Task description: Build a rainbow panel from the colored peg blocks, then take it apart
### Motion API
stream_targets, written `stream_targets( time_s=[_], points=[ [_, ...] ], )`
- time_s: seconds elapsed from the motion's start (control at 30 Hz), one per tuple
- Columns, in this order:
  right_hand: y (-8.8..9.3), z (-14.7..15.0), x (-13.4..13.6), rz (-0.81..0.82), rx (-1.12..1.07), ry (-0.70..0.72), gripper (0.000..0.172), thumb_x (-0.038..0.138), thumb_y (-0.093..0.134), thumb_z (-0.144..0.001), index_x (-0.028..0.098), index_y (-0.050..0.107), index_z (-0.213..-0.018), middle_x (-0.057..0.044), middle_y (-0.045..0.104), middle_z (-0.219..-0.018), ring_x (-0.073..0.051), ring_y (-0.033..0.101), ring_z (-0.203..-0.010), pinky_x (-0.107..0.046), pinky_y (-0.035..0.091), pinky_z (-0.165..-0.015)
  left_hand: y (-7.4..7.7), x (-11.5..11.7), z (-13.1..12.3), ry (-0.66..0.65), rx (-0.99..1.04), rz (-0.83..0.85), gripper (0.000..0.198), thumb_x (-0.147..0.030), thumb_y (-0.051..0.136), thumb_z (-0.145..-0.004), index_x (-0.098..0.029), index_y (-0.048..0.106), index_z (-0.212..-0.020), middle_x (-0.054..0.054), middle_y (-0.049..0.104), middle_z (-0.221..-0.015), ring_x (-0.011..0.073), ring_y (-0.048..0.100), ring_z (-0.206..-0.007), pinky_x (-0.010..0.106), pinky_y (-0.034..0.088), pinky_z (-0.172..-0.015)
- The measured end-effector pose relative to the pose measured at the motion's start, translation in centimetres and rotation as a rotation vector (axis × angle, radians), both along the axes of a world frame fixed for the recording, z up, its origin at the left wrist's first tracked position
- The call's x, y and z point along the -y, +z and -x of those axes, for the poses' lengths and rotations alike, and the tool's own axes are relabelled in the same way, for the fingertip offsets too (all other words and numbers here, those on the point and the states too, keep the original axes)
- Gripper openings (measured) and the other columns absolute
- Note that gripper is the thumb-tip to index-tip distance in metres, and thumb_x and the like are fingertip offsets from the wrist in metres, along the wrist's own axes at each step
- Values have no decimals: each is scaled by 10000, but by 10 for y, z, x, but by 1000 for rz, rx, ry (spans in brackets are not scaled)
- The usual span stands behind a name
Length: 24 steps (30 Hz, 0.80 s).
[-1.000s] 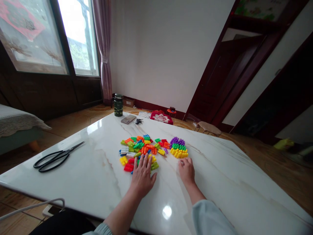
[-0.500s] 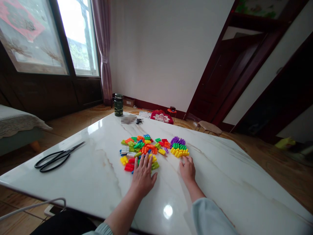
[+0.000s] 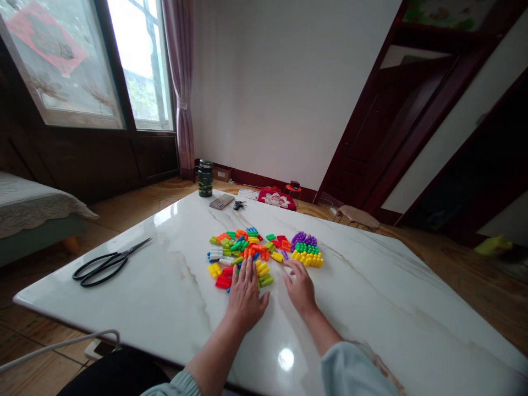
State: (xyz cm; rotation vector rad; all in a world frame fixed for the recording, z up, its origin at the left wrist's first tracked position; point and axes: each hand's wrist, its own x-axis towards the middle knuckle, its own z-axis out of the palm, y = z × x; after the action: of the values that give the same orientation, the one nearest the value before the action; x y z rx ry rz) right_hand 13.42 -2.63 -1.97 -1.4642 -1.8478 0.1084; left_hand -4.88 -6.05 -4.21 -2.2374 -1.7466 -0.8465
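A loose heap of colourful plastic building pieces (image 3: 239, 246) lies mid-table in red, orange, green, blue, white and yellow. My left hand (image 3: 246, 294) rests palm down at the heap's near side, fingers stretched over some pieces. To its right, my right hand (image 3: 300, 289) hovers low with fingers apart and nothing visible in them, close to a yellow piece (image 3: 276, 257) and a small purple piece (image 3: 284, 254). Just beyond it, a block of joined pieces (image 3: 306, 248) shows purple, green and yellow rows.
Black-handled scissors (image 3: 111, 263) lie at the table's left. At the far corner stand a camouflage flask (image 3: 205, 179), a phone (image 3: 221, 201) and keys (image 3: 239, 205). The white marble-patterned table (image 3: 371, 297) extends right. A cable (image 3: 61, 345) loops by the near left edge.
My right hand has moved left, from the yellow row of the joined block toward the loose heap, and its fingers have spread. My left hand stays over the heap. The view has shifted slightly.
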Motion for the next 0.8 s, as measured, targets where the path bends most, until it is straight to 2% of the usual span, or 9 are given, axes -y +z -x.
stream_targets(
  time_s=[0.07,0.13,0.2,0.3,0.47,0.57,0.67,0.73,0.8],
  points=[
    [7,28,1,5,75,163,516,151,525,-753,173,563,-1268,-88,598,-1247,-228,518,-1159,-374,405,-1038,0,0,1,-1,2,11,724,-414,452,-834,-35,331,-1440,198,257,-1544,308,178,-1451,522,134,-1170],
    [12,51,0,37,147,247,627,100,520,-724,176,507,-1346,-74,578,-1309,-228,467,-1230,-377,353,-1087,0,0,1,-5,0,22,716,-389,458,-828,-40,337,-1442,191,272,-1541,309,179,-1450,516,132,-1172],
    [16,65,-1,65,199,238,591,61,483,-736,184,551,-1310,-72,611,-1262,-227,491,-1196,-370,367,-1067,2,0,2,-11,-3,31,717,-373,471,-814,-55,345,-1444,181,281,-1540,316,186,-1447,515,136,-1172],
    [17,70,-1,58,223,150,435,67,471,-781,197,658,-1152,-76,672,-1114,-235,545,-1086,-365,416,-992,4,1,1,-14,-7,44,702,-379,465,-815,-56,375,-1431,184,292,-1535,326,214,-1437,518,145,-1170],
    [14,45,0,81,35,8,172,254,574,-810,203,690,-926,-69,706,-965,-231,608,-960,-338,468,-879,6,1,1,-9,-1,58,673,-425,454,-828,-64,431,-1396,189,333,-1515,330,252,-1422,532,148,-1166],
    [11,25,-1,254,-244,-63,233,397,568,-808,188,670,-822,-53,715,-814,-204,652,-792,-300,495,-750,6,1,1,-12,1,67,685,-460,470,-821,-78,443,-1389,175,318,-1526,332,237,-1427,535,145,-1168],
    [12,6,-1,465,-460,-45,341,484,550,-791,160,654,-792,-49,712,-737,-176,650,-682,-253,482,-623,7,2,2,-16,-2,71,655,-466,483,-822,-93,482,-1360,167,325,-1525,333,235,-1427,533,147,-1170],
    [14,-5,1,558,-389,-85,348,476,523,-808,156,651,-753,-34,696,-679,-153,620,-611,-228,438,-548,8,3,2,-18,-1,72,636,-462,497,-821,-97,502,-1342,169,332,-1521,338,234,-1427,539,155,-1168],
    [17,-17,4,598,-255,-157,337,429,520,-817,167,625,-633,-18,646,-573,-140,571,-541,-222,382,-505,10,4,2,-18,1,78,625,-461,500,-825,-99,510,-1334,173,329,-1522,340,239,-1424,548,165,-1163]
  ],
)
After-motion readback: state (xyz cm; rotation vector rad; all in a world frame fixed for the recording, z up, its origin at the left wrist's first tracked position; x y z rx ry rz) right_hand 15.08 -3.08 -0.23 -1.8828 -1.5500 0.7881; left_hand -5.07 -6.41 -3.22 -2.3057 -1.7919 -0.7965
